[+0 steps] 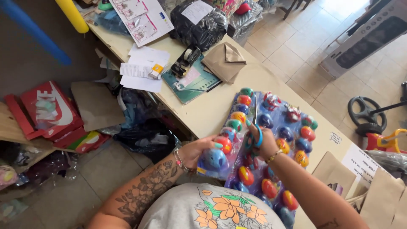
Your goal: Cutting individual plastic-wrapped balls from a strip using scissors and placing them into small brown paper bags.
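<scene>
Scissors [255,127] sit clamped in my right hand [267,146], blades partway up the blister sheet of coloured eggs [292,140] on the table [203,112]; my left hand [199,150] grips the near strip, fingers [214,142] closed on it. I judge the cut about half done, far rows uncut
</scene>
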